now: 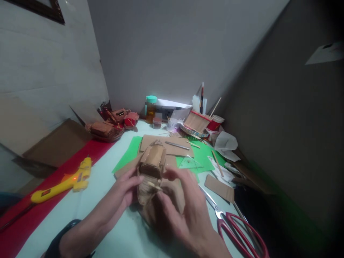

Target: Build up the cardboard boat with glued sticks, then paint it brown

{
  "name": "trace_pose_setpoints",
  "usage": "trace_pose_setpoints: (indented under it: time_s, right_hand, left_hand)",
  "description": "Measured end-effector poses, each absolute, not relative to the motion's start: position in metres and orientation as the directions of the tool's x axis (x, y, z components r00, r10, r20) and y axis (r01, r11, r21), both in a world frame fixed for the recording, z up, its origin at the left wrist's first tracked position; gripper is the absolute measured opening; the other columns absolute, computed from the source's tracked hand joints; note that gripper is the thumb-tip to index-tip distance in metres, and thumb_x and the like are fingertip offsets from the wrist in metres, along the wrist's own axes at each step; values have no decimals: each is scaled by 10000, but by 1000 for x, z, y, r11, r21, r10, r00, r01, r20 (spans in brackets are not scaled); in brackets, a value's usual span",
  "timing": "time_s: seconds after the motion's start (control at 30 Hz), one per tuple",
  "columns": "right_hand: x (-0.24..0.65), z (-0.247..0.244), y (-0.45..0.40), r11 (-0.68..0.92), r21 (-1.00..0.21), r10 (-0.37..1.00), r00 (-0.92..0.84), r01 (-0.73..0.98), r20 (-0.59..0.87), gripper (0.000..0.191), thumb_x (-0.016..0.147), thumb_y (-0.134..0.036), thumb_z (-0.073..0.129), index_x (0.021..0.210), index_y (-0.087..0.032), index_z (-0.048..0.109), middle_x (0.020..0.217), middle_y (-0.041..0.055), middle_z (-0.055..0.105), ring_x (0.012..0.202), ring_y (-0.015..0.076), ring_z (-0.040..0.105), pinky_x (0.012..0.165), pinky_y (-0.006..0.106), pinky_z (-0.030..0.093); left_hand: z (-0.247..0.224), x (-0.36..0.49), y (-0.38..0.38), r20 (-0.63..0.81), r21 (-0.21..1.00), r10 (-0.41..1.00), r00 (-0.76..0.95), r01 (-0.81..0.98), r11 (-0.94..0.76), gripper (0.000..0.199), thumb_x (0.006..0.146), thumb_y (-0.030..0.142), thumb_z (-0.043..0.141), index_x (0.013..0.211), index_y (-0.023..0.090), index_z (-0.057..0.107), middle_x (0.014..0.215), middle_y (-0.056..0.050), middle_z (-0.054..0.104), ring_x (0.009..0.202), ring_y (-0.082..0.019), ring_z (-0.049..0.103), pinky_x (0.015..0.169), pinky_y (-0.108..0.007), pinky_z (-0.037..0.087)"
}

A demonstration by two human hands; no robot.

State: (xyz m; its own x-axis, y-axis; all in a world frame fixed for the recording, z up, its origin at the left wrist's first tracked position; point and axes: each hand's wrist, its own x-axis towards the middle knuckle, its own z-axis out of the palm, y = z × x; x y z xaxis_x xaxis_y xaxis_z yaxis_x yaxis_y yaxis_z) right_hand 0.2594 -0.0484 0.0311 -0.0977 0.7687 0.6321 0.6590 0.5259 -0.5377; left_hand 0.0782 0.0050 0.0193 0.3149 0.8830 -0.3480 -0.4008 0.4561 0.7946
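Note:
A brown cardboard model (153, 157) with a rounded upper part and a ridged lower part is tilted up above the table. My left hand (129, 188) is closed around its left side, thumb on the ridged part. At its right side, my right hand (188, 204) has curled fingers against the model, with the thumb by its lower right edge. A short pale stick (153, 186) lies across the ridged part, its right end near my right thumb. Whether the thumb presses on the stick cannot be made out. Several right fingertips are hidden.
A yellow glue gun (64, 184) with a lit orange light lies at left. Red-handled scissors (220, 214) lie at right near a cardboard strip (219, 187). Green sheets (200, 150) lie behind the model. Farther back stand a teal-lidded jar (151, 109) and brown models (104, 129).

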Motion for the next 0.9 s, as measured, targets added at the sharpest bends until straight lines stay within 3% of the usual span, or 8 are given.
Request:
trace_pose_setpoints:
  time_s: [0.2, 0.37, 0.57, 0.77, 0.9]
  right_hand:
    - [272, 39, -50, 456, -509, 702, 56, 730, 710, 200, 980, -195, 588, 1178, -169, 587, 1008, 49, 693, 930, 178, 652, 844, 292, 491]
    - [275, 39, -48, 427, -523, 681, 119, 738, 723, 179, 976, -165, 584, 1153, -159, 614, 962, 42, 711, 905, 166, 668, 845, 271, 490]
    - [276, 39, -47, 428, -538, 663, 152, 726, 733, 155, 980, -153, 575, 1124, -162, 631, 993, 58, 736, 933, 180, 674, 851, 288, 494]
    - [275, 39, -47, 432, -566, 676, 163, 702, 719, 172, 982, -165, 589, 1151, -170, 625, 964, 41, 727, 892, 179, 669, 835, 302, 504]
    - [274, 39, -48, 437, -584, 686, 166, 685, 708, 163, 988, -161, 584, 1144, -179, 629, 973, 39, 720, 896, 177, 660, 817, 298, 503]
  left_hand:
    - [10, 73, 10, -361, 873, 897, 256, -246, 421, 557, 869, 354, 778, 1392, 316, 591, 1486, -31, 640, 1321, -253, 626, 867, -265, 622]
    - [3, 73, 15, -324, 911, 915, 239, -182, 370, 650, 864, 405, 786, 1447, 298, 519, 1477, -78, 638, 1222, -259, 685, 871, -305, 627]
    - [4, 75, 15, -280, 948, 937, 210, -96, 305, 575, 879, 420, 760, 1382, 242, 547, 1257, -87, 744, 1056, -205, 736, 807, -253, 619]
    - [-1, 71, 18, -197, 980, 965, 171, 10, 198, 620, 837, 481, 761, 1343, 203, 534, 992, -58, 737, 753, -188, 708, 507, -232, 563]
    - [-5, 66, 21, -124, 988, 983, 137, 114, 109, 664, 799, 545, 754, 1310, 179, 540, 868, -19, 690, 496, -126, 591, 396, -228, 470]
